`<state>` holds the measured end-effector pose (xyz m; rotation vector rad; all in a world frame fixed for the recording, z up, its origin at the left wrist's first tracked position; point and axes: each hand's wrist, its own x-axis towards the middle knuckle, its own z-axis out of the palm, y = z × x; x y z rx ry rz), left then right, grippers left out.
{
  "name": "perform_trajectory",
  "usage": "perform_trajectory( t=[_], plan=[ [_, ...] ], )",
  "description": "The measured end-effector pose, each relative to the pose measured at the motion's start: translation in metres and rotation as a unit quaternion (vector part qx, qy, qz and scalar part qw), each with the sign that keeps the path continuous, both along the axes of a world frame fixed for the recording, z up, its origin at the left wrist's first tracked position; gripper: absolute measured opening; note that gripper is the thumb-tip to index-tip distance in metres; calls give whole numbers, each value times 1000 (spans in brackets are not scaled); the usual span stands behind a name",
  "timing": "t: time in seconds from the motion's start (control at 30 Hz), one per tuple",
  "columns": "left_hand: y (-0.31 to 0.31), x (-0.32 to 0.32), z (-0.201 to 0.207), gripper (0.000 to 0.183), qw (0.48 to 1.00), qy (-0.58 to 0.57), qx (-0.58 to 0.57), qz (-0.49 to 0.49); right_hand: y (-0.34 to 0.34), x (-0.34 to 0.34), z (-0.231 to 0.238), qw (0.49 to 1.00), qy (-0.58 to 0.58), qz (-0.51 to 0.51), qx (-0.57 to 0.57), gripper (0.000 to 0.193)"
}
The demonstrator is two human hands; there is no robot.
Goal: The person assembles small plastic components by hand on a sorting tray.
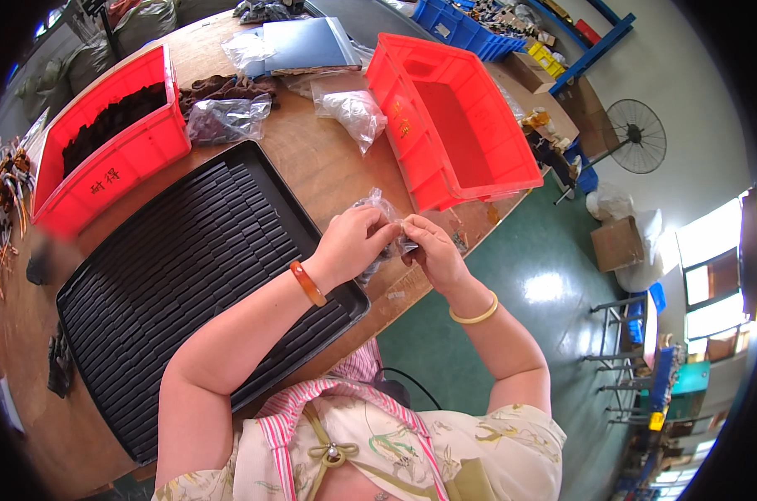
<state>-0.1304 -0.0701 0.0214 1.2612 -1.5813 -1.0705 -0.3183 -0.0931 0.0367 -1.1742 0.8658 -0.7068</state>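
Note:
Both hands meet over the table's front edge, at the near right corner of a black ribbed tray (186, 242). My left hand (353, 240), with an amber bangle on its wrist, is closed on a small clear plastic bag (377, 200). Opposite it, my right hand (433, 253), below a pale yellow bangle, pinches the same bag with thumb and fingers. Something dark shows through the plastic between the hands, but its kind is hidden. Rows of narrow black strips or slots fill the tray.
A red bin (111, 179) with dark pieces stands at the left; another red bin (454, 125) stands at the right edge. Between them lie clear bags (228, 119) and a grey-blue flat box (307, 43). A fan (635, 135) stands beyond the green floor (537, 267).

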Motion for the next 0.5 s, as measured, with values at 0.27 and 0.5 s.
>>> perform_trajectory(
  t=[0.27, 0.5],
  plan=[
    [9, 4, -3, 12, 960, -135, -244, -15, -4, -7, -5, 998, 45, -17, -38, 21],
    [27, 10, 2, 19, 877, -308, -363, 70, 8, -5, -11, 996, -43, -80, -13, 25]
  ],
)
